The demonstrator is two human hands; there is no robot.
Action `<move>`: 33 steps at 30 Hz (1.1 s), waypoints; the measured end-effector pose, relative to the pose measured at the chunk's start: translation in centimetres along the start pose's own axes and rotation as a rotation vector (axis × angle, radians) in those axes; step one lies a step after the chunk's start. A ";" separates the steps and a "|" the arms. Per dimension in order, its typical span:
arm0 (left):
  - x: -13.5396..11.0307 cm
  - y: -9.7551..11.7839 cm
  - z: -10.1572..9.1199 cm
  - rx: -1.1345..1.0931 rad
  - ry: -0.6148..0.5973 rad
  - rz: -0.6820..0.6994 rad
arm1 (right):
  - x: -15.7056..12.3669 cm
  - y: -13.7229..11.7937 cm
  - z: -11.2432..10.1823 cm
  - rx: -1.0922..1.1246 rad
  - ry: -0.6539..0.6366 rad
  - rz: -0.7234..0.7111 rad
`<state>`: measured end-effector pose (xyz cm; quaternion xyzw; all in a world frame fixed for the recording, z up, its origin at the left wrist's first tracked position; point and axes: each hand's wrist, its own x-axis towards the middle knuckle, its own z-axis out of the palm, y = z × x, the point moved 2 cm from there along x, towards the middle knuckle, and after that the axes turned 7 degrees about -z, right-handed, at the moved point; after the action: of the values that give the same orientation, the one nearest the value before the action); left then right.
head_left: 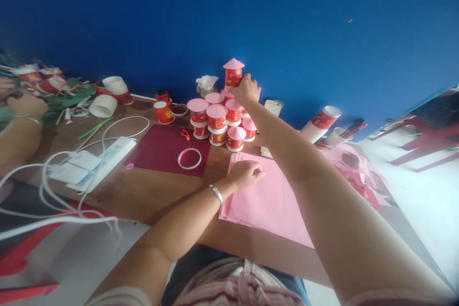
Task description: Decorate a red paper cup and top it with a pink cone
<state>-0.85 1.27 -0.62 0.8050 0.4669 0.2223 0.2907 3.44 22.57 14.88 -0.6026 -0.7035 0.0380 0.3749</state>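
Observation:
My right hand point(247, 88) reaches to the back and grips a red paper cup with a pink cone top point(234, 74). This cup stands highest, at the back of a group of similar red cups point(217, 124) with pink paper tops, some stacked on others. The lower part of the held cup is partly hidden by my fingers. Over the stack of pink paper sheets point(270, 201) is my left hand point(246, 175), its fingers loosely curled with nothing visible in them. A silver bracelet point(216, 194) circles my left wrist.
A dark red sheet point(168, 150) bears a white ring point(190, 158). Left of it lie a power strip point(107, 162) and looping white cables. A co-worker's hand point(27, 105) works at the far left. Pink paper scraps point(358, 172) and rolls point(321, 122) occupy the right.

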 end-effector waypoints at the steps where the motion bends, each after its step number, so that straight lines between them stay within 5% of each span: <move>1: 0.0 0.0 0.0 -0.001 0.001 0.002 | 0.0 0.0 0.1 -0.002 -0.006 0.003; 10: 0.0 -0.2 0.2 -0.005 0.007 0.012 | 0.0 0.1 0.7 -0.001 0.002 0.002; 25: 0.1 -0.2 0.2 0.000 0.011 0.018 | -1.5 -0.9 -1.2 -0.131 -0.087 0.036; 29: 0.1 -0.2 0.1 0.004 -0.003 0.015 | -3.1 0.0 -3.1 -0.085 -0.026 -0.062; 33: 0.1 0.1 -0.3 0.020 -0.019 0.005 | -8.4 2.7 -6.3 -0.039 0.086 -0.296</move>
<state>-0.89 1.42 -0.27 0.8110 0.4646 0.2107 0.2863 9.17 13.39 13.98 -0.5004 -0.7686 -0.0571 0.3944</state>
